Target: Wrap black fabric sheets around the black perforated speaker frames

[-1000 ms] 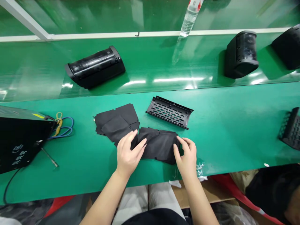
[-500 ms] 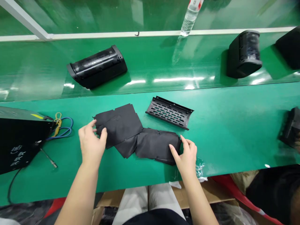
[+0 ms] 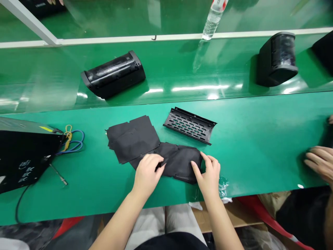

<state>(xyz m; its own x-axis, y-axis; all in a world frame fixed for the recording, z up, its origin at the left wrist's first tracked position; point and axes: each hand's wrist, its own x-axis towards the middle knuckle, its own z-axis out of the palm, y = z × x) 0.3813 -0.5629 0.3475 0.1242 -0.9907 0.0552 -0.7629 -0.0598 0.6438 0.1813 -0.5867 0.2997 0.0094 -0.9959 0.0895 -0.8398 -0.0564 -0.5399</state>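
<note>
Got a bench shot here: both hands are working on a black fabric sheet (image 3: 180, 161) lying on the green surface (image 3: 260, 163), toward the near edge and a bit right of middle. The left hand (image 3: 147, 177) is curled over the sheet's left part with its fingers bent down on top, though I can't tell if it's actually pinching anything. The right hand (image 3: 208, 177) has its thumb and fingers closed in a pinch on the sheet's right end.

That sheet touches a second pile of black fabric sheets (image 3: 132, 139) just to its left. Just past the hands on the far side sits a black perforated plastic grille (image 3: 189, 125), curved side up. A scrap of clear plastic (image 3: 223, 185) lies just off the right hand, at the surface's near edge.

Over on the left there's a black machine (image 3: 23, 152) with blue and yellow wires (image 3: 71, 142) beside it. On the far, glossier shelf (image 3: 177, 90) sit two black speaker housings (image 3: 113, 74) (image 3: 277, 59) and a water bottle (image 3: 213, 21). At the right edge, a co-worker's hand (image 3: 319, 161) rests on the surface, well apart from the others.
</note>
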